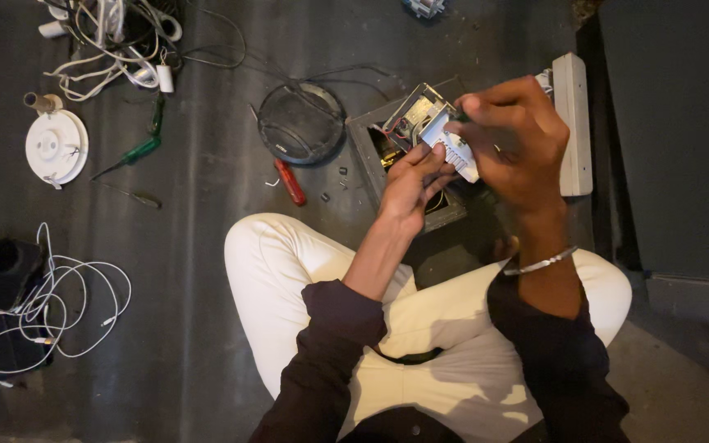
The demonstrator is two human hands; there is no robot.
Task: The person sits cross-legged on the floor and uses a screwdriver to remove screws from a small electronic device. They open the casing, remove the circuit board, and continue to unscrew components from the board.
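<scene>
Circuit module (pixel 441 135), a small white-and-metal block with exposed wiring, is held in mid-air above an open grey box (pixel 375 164) on the floor (pixel 198 246), in front of the seated person's knees. Left to right: left hand (pixel 410 184) supports it from below, fingers (pixel 430 161) narrow and pinched on its lower edge; right hand (pixel 519 139) covers its upper right end, fingers curled, apparently holding a small dark tool, though the grip is partly hidden. Long axis runs diagonally, from upper left to lower right, ribbed white end pointing down-right. Judgement: work is mid-way; module is out of the box, wires attached, refitting not done. Green screwdriver (pixel 137 152) and red screwdriver (pixel 290 182) lie unused on the floor.
</scene>
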